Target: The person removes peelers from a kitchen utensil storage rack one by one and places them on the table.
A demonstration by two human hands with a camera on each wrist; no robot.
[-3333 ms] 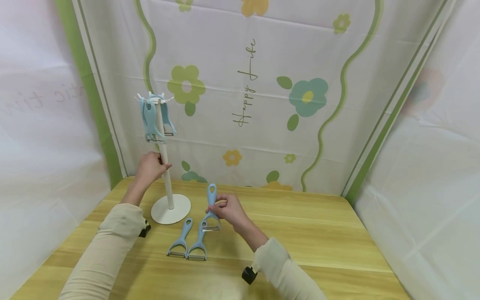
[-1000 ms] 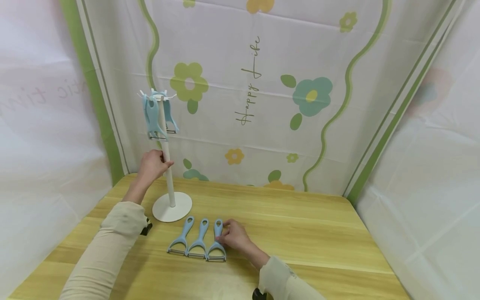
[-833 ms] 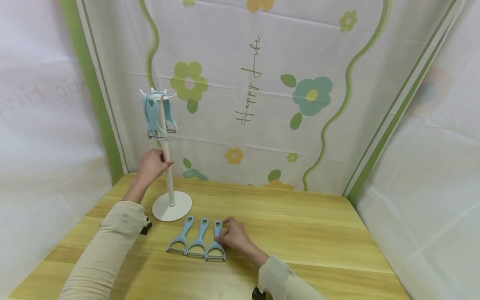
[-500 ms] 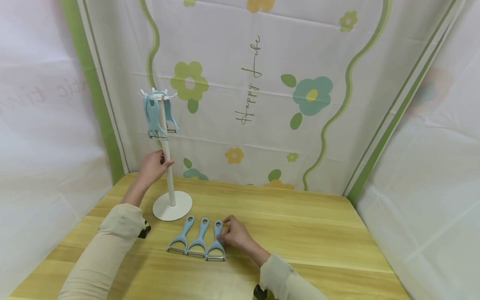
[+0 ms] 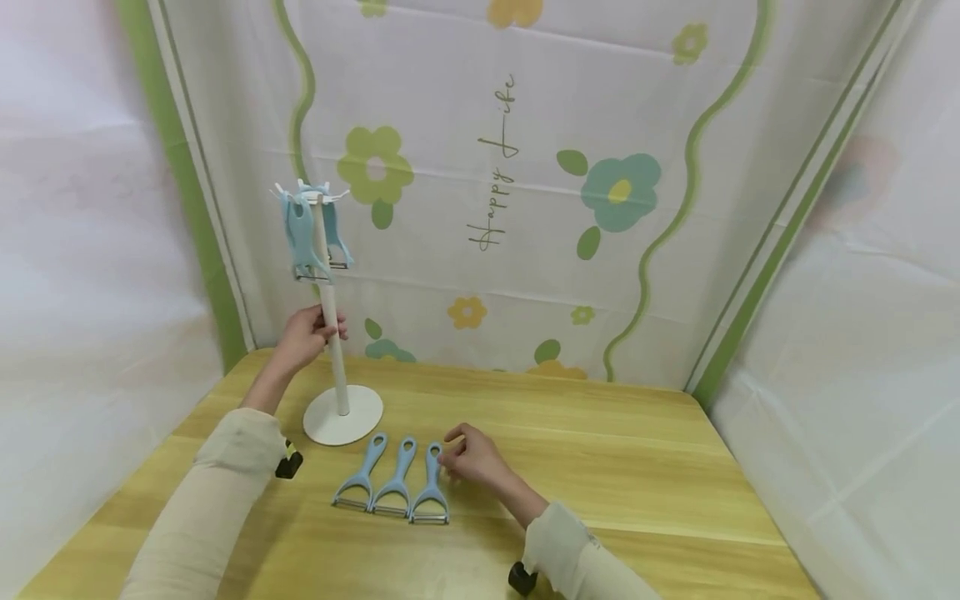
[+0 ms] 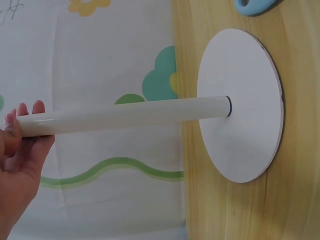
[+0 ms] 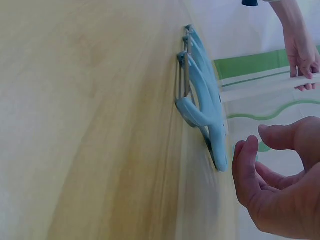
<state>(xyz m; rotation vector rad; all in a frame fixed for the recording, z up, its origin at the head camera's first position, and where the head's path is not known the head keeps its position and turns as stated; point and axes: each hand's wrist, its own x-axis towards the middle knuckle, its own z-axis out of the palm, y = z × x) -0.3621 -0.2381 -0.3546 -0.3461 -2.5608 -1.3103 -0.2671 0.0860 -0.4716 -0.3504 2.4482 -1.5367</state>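
A white stand with a round base (image 5: 342, 415) rises at the left of the table. My left hand (image 5: 303, 336) holds its pole (image 5: 335, 358), thumb on the near side and fingers behind; the left wrist view shows fingertips past the pole (image 6: 125, 115). Light blue peelers (image 5: 302, 233) hang from the stand's top hooks, partly overlapping. Three more peelers lie in a row on the wood: left (image 5: 363, 475), middle (image 5: 398, 479) and right (image 5: 431, 482). Just right of the right peeler's handle is my right hand (image 5: 480, 458). Its fingers are loosely bent, with nothing between them and the thumb (image 7: 280, 137).
The wooden table (image 5: 600, 475) extends to the right and toward the front. A flower-printed curtain (image 5: 525, 275) hangs close behind the table, and white cloth sides (image 5: 855, 417) stand left and right. Several bare white hook ends (image 5: 341, 195) stick out at the stand's top.
The right hand lowered a peeler to the right end of the row, then let go and drew slightly away. The left hand's fingers shifted on the pole and now show past its right side.
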